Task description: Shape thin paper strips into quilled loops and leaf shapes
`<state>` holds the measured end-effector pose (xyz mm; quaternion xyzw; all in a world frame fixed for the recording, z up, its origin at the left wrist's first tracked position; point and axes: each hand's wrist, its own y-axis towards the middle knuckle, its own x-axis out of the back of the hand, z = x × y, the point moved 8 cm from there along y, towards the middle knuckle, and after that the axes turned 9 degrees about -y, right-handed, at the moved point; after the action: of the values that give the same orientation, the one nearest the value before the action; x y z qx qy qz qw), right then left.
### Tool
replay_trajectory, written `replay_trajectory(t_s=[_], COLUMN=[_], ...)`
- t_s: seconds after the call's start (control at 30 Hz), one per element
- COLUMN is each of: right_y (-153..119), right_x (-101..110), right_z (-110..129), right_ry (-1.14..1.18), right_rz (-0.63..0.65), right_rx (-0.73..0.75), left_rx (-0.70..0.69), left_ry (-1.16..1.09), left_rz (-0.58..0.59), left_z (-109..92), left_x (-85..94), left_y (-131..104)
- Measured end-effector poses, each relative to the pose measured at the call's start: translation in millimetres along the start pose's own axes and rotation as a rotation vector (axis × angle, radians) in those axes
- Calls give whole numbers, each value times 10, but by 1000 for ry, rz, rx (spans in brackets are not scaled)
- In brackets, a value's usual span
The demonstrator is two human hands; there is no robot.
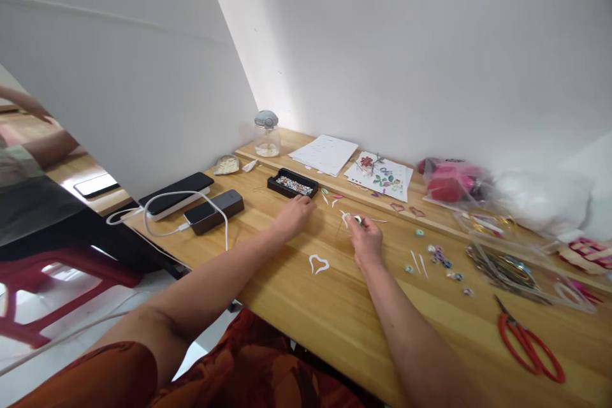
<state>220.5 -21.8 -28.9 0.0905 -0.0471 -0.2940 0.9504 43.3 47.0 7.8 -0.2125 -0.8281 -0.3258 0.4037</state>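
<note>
My left hand is palm down, fingers bent and close together at the near right corner of a black tray of small silvery beads. Whatever may be between those fingertips is hidden. My right hand pinches a small white curved piece above the table, and a thin dark line, perhaps thread or a needle, hangs below it. Something pale green shows by its fingers, and a thin white strip sticks out to the right. A white heart-shaped outline lies between my forearms.
Orange-handled scissors lie at the right, near several small coloured flower-like pieces and a clear box. Paper sheets and a lidded jar are at the back. A cabled power bank lies left.
</note>
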Motion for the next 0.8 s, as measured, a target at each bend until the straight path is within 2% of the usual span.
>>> replay_trajectory(t_s=[0.1, 0.2, 0.27, 0.37, 0.53, 0.7, 0.8], right_y=[-5, -13, -29, -73, -119, -123, -155], right_x=[1, 3, 0, -26, -75, -80, -115], right_z=[-15, -17, -27, -45, -25, -23, -16], right_ry=[34, 62, 93, 158, 179, 199, 225], right_rz=[-9, -19, -23, -19, -17, -20, 16], right_rx=[-40, -63, -97, -168, -200, -217, -244], left_rx=[186, 472, 511, 410, 467, 338, 329], left_ry=[-496, -990, -1163, -1309, -1418, -1448, -1425], left_rz=[-139, -174, -190, -168, -80, -13, 18], left_z=[52, 125, 78, -39, -35, -174, -239], left_x=[23, -171, -264, -349, -527, -494, -496], left_y=[88, 162, 206, 219, 86, 97, 88])
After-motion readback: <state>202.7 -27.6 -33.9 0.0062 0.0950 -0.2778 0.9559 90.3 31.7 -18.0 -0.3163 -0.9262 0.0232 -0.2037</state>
